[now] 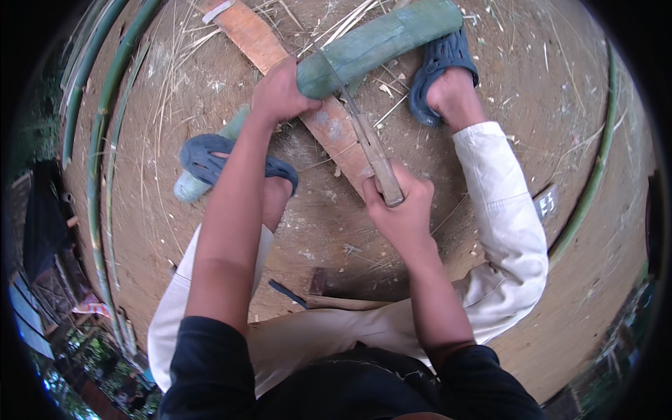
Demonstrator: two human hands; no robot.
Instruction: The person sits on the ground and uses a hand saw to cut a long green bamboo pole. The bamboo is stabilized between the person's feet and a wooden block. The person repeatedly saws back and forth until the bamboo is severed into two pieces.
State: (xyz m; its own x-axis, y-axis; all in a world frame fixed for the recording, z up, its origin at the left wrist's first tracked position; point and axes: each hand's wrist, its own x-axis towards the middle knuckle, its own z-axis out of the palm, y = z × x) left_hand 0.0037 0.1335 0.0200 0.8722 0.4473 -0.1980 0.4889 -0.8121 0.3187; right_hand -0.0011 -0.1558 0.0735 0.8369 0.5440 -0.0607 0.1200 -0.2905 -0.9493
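A fat green bamboo pole (395,43) sits at 1 o'clock, its near end over a brown wooden board (332,133). At 11 o'clock, the left hand (283,94) has its grip on that end. The right hand (402,203), at 3 o'clock, squeezes a wooden handle (379,162); its thin blade (337,75) crosses the bamboo.

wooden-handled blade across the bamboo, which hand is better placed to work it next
Likely the right hand: it already grips the wooden handle of the blade. The left hand is against the left end of the green bamboo piece, seemingly better placed for steadying.
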